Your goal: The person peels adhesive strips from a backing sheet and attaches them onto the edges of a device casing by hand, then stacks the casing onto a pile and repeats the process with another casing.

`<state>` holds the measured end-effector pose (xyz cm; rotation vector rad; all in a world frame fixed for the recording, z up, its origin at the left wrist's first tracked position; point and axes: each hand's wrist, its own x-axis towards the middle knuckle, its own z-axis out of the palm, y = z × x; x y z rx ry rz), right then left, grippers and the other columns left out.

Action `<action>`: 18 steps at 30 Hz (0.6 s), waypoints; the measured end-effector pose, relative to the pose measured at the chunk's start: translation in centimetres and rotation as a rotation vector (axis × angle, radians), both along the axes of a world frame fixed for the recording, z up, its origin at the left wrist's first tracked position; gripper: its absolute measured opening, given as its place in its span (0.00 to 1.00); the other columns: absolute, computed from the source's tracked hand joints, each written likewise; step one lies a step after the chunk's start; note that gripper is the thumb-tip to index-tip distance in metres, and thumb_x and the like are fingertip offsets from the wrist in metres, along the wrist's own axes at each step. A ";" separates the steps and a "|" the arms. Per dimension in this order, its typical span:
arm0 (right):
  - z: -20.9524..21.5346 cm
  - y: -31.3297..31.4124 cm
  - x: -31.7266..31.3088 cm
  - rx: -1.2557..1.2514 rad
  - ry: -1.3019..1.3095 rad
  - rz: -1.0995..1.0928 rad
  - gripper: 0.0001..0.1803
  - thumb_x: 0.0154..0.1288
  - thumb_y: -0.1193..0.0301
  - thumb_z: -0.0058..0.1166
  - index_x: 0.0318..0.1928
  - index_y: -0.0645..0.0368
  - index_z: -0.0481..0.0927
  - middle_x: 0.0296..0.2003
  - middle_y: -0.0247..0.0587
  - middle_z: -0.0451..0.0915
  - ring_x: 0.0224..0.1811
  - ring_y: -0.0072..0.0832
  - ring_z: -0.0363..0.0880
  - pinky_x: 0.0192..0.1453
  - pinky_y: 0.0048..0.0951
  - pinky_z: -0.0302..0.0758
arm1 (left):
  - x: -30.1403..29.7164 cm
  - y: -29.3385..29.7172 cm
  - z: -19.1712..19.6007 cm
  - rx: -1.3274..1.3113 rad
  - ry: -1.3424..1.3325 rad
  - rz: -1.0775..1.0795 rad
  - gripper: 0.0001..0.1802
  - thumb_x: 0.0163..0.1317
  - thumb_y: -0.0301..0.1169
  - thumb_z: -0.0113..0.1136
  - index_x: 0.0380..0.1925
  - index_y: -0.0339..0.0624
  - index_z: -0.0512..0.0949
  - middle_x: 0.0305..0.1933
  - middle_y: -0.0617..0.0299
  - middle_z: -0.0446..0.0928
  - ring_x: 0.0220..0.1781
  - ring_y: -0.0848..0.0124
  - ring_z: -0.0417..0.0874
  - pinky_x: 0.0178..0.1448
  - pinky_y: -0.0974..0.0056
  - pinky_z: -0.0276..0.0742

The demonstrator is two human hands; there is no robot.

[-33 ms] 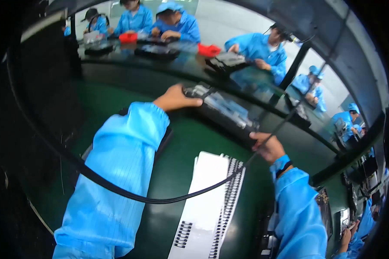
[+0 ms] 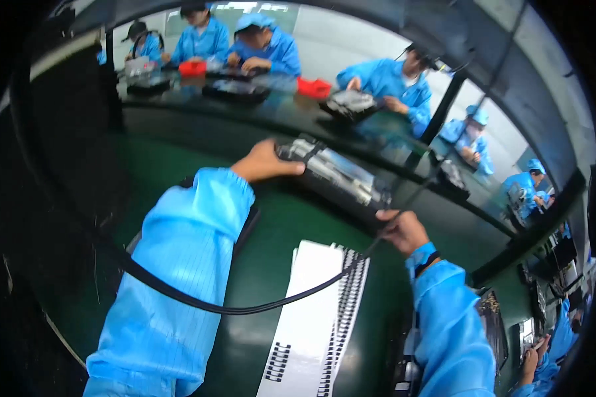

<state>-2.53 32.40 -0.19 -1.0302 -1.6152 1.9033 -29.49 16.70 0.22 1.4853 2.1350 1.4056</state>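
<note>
Both my hands hold a flat black unit (image 2: 341, 177) with silvery, glossy parts on its upper face. My left hand (image 2: 269, 162) grips its far left end, thumb over the top edge. At the near right end, my right hand (image 2: 402, 229) closes on the corner, thumb on top. The unit slants down to the right above the green table; blur hides its finer parts, and I cannot tell whether it touches the surface. White sheets (image 2: 309, 284) with rows of black marks lie nearer to me, between my forearms.
A black cable (image 2: 258, 308) loops across the view in front of my arms. Dark trays lie beside my right forearm (image 2: 491, 321) and partly under my left sleeve. Across a ledge, people in blue work at a bench with red bins (image 2: 313, 87) and black units (image 2: 237, 90).
The view has shifted slightly, so the sheets and the far bench sit a little differently in it. My hands keep their hold on the black unit.
</note>
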 end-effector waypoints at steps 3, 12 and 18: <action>1.5 -1.8 0.9 0.021 0.158 -0.056 0.09 0.40 0.79 0.57 0.25 0.62 0.72 0.20 0.35 0.69 0.24 0.24 0.67 0.28 0.28 0.67 | 0.6 -1.2 0.1 0.056 0.169 0.143 0.46 0.28 0.55 0.68 0.37 0.23 0.68 0.38 0.41 0.70 0.43 0.52 0.72 0.50 0.59 0.66; 10.4 -9.2 11.7 0.228 0.312 -0.221 0.26 0.39 0.81 0.54 0.44 0.67 0.65 0.28 0.35 0.70 0.24 0.21 0.65 0.28 0.22 0.64 | 12.0 -7.8 7.4 0.513 -0.626 -0.232 0.18 0.47 0.28 0.62 0.32 0.38 0.63 0.31 0.61 0.69 0.35 0.77 0.71 0.41 0.74 0.66; 7.5 -12.2 23.4 0.246 0.273 -0.436 0.08 0.53 0.69 0.52 0.33 0.59 0.75 0.29 0.33 0.75 0.32 0.22 0.73 0.41 0.23 0.69 | 23.4 -9.4 3.3 0.255 -0.689 -0.356 0.25 0.44 0.31 0.67 0.34 0.38 0.59 0.32 0.60 0.69 0.35 0.77 0.71 0.36 0.73 0.69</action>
